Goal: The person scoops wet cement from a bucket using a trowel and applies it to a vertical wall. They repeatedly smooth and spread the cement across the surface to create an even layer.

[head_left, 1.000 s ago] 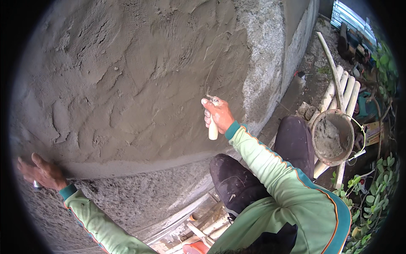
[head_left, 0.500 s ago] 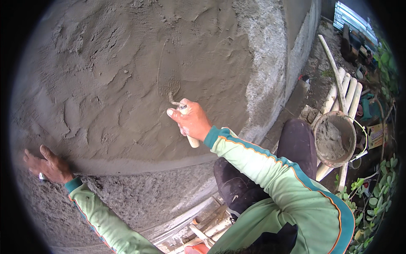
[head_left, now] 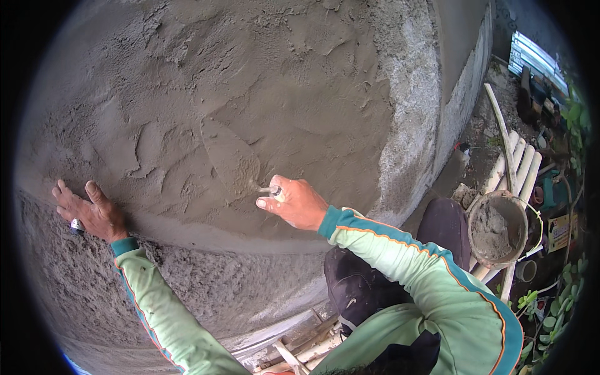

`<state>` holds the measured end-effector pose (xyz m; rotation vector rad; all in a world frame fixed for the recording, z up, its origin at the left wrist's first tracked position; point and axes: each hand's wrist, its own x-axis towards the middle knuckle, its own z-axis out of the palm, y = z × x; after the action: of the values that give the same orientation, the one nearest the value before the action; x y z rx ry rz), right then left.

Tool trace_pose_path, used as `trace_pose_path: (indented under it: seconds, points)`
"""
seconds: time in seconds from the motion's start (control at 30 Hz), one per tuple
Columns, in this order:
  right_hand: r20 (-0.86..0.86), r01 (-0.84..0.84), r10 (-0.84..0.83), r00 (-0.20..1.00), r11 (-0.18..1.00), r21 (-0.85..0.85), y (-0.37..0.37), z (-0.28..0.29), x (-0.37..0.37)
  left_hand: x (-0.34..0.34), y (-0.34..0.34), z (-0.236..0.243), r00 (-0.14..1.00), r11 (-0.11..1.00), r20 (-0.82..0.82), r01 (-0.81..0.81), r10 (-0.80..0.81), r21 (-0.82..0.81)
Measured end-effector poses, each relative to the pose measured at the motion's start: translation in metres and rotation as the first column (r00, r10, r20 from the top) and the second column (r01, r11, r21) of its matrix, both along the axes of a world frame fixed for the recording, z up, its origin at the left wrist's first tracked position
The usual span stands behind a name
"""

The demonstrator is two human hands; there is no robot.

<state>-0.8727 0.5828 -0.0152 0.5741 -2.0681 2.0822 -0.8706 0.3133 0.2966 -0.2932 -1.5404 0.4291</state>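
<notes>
My right hand (head_left: 294, 203) is closed round the handle of a plastering trowel (head_left: 231, 159). The trowel's leaf-shaped blade is smeared with mortar and lies against the wet grey render on the wall (head_left: 300, 119), its tip pointing up and left. At the far left, my left hand (head_left: 92, 211) rests on the wall with fingers stretched out, beside the lower edge of the wet render. A ring shows on one of its fingers. Below that edge the wall surface is rough and darker.
At right a bucket (head_left: 527, 231) holding grey mortar stands by several pale poles (head_left: 522, 164). A strip of bare, whitish wall (head_left: 409, 94) borders the render. More poles (head_left: 319, 350) lie below my knees. Green plants (head_left: 550, 319) grow at the lower right.
The trowel blade has swung from pointing nearly straight up to tilting left, and its handle is now mostly hidden by my right hand. The whole view has shifted slightly.
</notes>
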Motion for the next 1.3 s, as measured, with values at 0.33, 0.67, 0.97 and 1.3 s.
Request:
trace_pose_path:
  seconds: [0.33, 0.67, 0.97, 1.3]
  points:
    - [0.252, 0.02, 0.166, 0.953, 0.798, -0.602, 0.063, 0.054, -0.052, 0.001, -0.003, -0.005, 0.999, 0.992, 0.028, 0.031, -0.035, 0.123]
    - [0.173, -0.107, 0.121, 0.977, 0.99, -0.09, -0.003, 0.089, -0.02, 0.002, -0.001, -0.005, 1.0, 0.986, 0.021, 0.01, -0.014, 0.167]
    - [-0.09, 0.028, -0.034, 0.995, 0.997, -0.066, -0.044, 0.113, -0.01, 0.009, 0.004, -0.006, 0.98, 0.948, 0.049, 0.174, -0.193, 0.267]
    - [-0.18, 0.034, 0.025, 0.983, 0.947, 0.319, -0.073, 0.178, 0.008, 0.011, -0.013, -0.002, 0.861, 0.833, -0.004, 0.494, -0.509, 0.248]
